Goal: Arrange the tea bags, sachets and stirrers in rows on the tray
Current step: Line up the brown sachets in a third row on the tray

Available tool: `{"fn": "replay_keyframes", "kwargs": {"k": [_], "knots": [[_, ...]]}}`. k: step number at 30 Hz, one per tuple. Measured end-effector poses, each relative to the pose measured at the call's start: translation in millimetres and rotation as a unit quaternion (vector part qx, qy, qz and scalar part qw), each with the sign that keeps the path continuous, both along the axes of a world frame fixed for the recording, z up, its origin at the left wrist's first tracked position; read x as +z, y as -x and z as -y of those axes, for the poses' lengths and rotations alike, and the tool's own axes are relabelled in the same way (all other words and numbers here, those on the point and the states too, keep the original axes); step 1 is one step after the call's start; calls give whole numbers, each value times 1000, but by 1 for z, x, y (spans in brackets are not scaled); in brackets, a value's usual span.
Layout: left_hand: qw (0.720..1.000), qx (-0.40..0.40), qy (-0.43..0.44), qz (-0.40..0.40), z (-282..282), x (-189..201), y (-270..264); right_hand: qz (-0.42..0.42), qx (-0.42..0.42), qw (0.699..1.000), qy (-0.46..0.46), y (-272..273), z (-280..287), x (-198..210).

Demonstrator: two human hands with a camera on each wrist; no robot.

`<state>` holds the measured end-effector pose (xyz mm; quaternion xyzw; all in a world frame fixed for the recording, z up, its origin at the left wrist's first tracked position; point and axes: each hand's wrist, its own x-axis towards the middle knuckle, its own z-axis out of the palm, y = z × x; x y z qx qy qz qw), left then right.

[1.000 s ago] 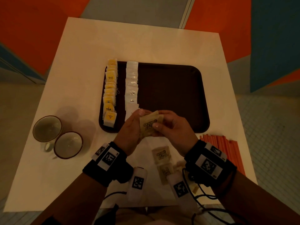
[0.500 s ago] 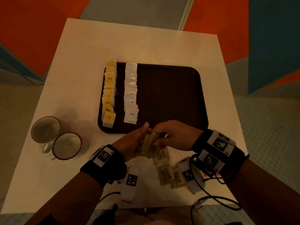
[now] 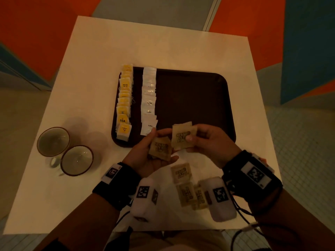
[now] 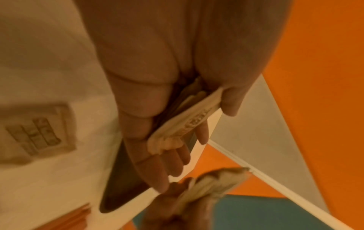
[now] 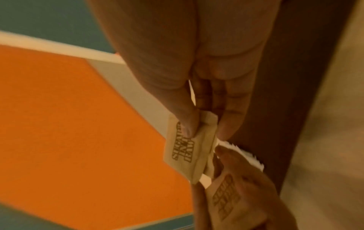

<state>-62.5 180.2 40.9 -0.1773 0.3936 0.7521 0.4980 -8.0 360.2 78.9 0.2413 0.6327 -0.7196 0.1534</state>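
right hand (image 3: 208, 144) pinching one brown sugar sachet (image 3: 182, 137), just lifted off the stack gripped in left hand (image 3: 150, 156), both now back over tray (image 3: 199, 105) near edge. third row beside coffee sachets (image 3: 149, 102) can start; more brown sachets (image 3: 181, 173) at tabletop near edge.

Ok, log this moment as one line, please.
left hand: holds brown sachets | right hand: pinches brown sachet | tray: tea bags, white sachets in rows
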Motion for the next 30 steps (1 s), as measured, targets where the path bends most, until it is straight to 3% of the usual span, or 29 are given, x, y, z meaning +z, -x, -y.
{"fn": "replay_keyframes", "kwargs": {"k": [3, 7, 11, 15, 19, 24, 28, 30], "knots": [[1000, 19, -20, -10, -2, 3, 1, 32, -33, 996, 83, -5, 6, -1], [998, 18, -1, -68, -6, 8, 0, 6, -63, 992, 110, -5, 11, 1], [989, -40, 36, -138, -11, 13, 1, -35, -64, 995, 64, -4, 17, 2], [986, -9, 49, -161, -12, 16, 4, -86, -48, 995, -31, -3, 20, 2], [980, 8, 65, -190, -8, 17, 7, -104, -40, 993, -45, -2, 22, -1], [981, 51, 57, -176, -8, 16, 8, -54, -121, 991, 17, -3, 22, -4], [978, 75, 82, -179, -9, 15, 6, -33, -222, 970, 94, -3, 12, -4], [976, 81, 88, -181, -10, 14, 5, -21, -233, 964, 124, -4, 8, -4]]}}
